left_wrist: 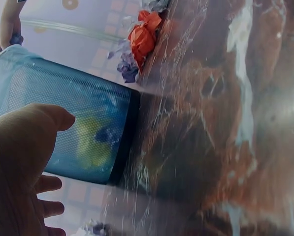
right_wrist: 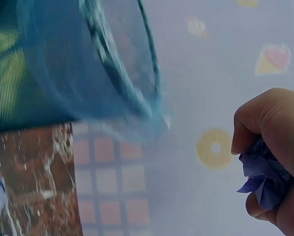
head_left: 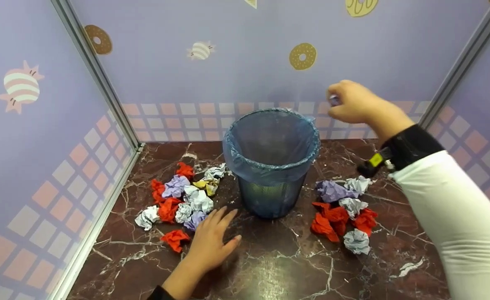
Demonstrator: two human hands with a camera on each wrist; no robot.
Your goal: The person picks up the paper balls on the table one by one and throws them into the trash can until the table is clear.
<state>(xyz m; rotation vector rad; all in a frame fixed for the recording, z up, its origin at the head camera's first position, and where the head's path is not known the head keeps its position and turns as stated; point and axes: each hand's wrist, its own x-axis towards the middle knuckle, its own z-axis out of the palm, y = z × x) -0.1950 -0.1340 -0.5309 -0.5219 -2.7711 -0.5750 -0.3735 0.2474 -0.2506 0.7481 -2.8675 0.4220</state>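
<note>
My right hand [head_left: 353, 103] is raised to the right of the mesh bin [head_left: 272, 196], above rim height. It grips a crumpled purple paper ball [right_wrist: 266, 173], mostly hidden by the fingers in the head view. A blue plastic bag [head_left: 270, 167] lines the bin and folds over its rim. My left hand [head_left: 212, 238] hovers or rests low in front of the left heap of paper balls, fingers spread and holding nothing; whether it touches the table cannot be told. Nearest to its fingertips lies a purple paper ball [head_left: 195, 220]. Something yellow [left_wrist: 95, 140] shows through the bin's side.
Left of the bin lie several red, white, purple and yellow paper balls [head_left: 199, 199]. To its right is another heap with several red balls [head_left: 332, 218], white ones and purple paper [head_left: 332, 191]. Patterned walls [head_left: 245, 75] enclose the dark marbled table [head_left: 278, 258] at the back and sides.
</note>
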